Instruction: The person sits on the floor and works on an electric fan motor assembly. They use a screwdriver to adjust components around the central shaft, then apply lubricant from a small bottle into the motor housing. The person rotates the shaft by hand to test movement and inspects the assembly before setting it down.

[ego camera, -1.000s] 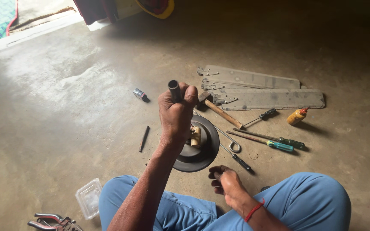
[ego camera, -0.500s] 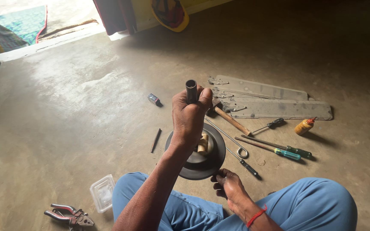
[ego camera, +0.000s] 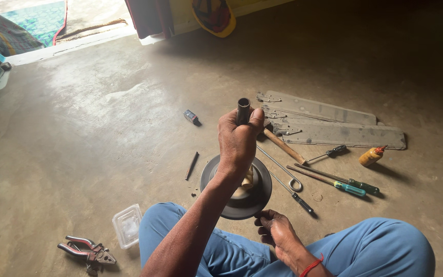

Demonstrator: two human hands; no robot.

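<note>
My left hand (ego camera: 238,141) is closed around a dark metal pipe (ego camera: 243,110) that stands upright over a round black motor housing (ego camera: 255,197) on the floor. A pale brass-coloured core (ego camera: 245,182) shows inside the housing below my wrist. My right hand (ego camera: 278,233) rests on the near rim of the housing, fingers curled against its edge, a red thread around the wrist. I sit cross-legged in blue trousers.
Grey fan blades (ego camera: 329,125) lie at the far right with a wooden-handled hammer (ego camera: 283,145), screwdrivers (ego camera: 342,185), a metal hook rod (ego camera: 283,170) and a small orange bottle (ego camera: 371,155). Pliers (ego camera: 85,251) and a clear plastic box (ego camera: 127,224) sit at the lower left.
The view has shifted, so everything sits lower and further right in frame. My left hand keeps its grip on the pipe; my right hand stays at the housing's rim.
</note>
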